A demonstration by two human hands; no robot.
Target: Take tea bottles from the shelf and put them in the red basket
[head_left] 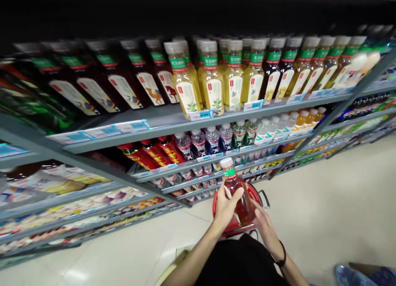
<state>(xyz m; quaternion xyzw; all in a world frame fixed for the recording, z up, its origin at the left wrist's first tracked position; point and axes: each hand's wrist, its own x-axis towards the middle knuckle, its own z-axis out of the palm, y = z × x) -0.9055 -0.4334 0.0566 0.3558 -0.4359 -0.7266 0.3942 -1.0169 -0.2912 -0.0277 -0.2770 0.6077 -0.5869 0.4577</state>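
My left hand (pixel 227 205) is closed round a tea bottle (pixel 243 199) with reddish-brown liquid, a white cap and a green neck band. The bottle is tilted, its cap pointing up and away from me. At its lower right side is my right hand (pixel 265 226), fingers stretched out and a little blurred; they are at or against the bottle, and I cannot tell whether they press on it. Below the bottle stands a red shopping basket (pixel 216 207), partly hidden by the bottle and my hands.
Similar tea bottles (pixel 213 88) line the upper shelf (pixel 173 123) ahead, with price tags along its edge. Lower shelves hold several other drinks (pixel 213 141). Packaged goods (pixel 62 178) fill the shelves at left. Pale tiled floor (pixel 334 199) stretches right. Someone's shoe (pixel 349 275) shows at bottom right.
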